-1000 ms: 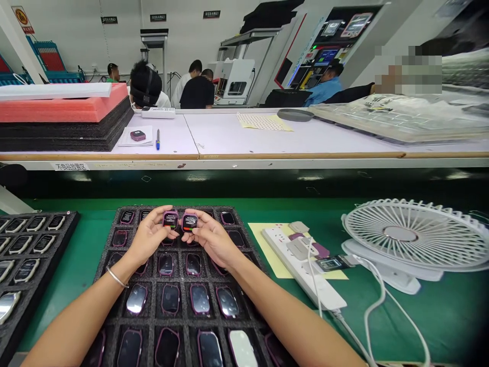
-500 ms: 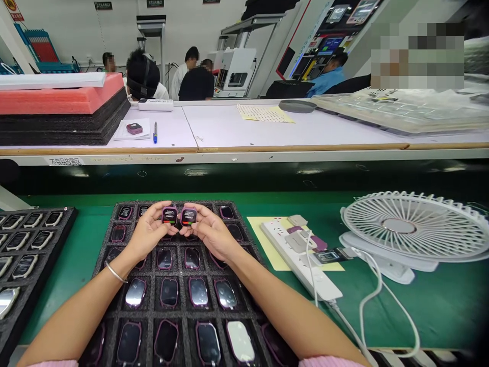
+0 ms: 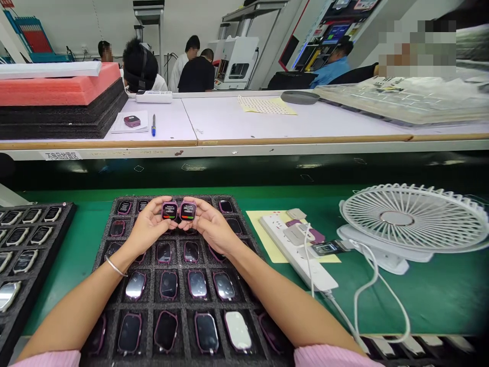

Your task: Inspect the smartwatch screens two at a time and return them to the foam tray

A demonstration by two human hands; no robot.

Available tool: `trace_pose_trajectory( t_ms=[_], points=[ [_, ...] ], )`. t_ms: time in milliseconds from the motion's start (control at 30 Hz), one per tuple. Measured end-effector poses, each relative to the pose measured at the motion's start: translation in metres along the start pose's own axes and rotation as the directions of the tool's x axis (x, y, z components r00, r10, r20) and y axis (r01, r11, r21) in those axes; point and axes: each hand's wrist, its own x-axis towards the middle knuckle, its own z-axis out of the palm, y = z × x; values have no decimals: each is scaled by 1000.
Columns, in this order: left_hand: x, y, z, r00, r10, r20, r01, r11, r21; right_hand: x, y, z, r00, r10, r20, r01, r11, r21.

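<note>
Left hand [image 3: 150, 224] pinches one watch [image 3: 169, 210] and right hand [image 3: 214, 228] a second watch [image 3: 188, 210] above the foam tray [image 3: 152, 288], the pair slightly closer together than one second earlier, forearms [image 3: 86, 300] converging, thumbs [image 3: 166, 224] at the lower edges

On the right side of the green tabletop [image 3: 439, 295] there is a white fan [image 3: 397, 218], and near it a white power strip [image 3: 319, 275] lies partly over a yellow paper [image 3: 268, 242]. On the shelf [image 3: 229, 125], pink foam [image 3: 76, 92] rests upon black foam sheets [image 3: 89, 118], and a blue pen [image 3: 153, 125] lies well apart from a dotted sheet [image 3: 267, 105]. Behind, a person in black [image 3: 196, 76] is near a white machine [image 3: 239, 61].
</note>
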Motion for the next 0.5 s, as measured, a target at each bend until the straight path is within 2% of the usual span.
trace_pose_trajectory(
  t_ms=[500],
  points=[
    [0, -1, 2, 1000, 13, -23, -13, 1000, 21, -1, -1, 1, 1000, -2, 19, 2, 1000, 12]
  ],
)
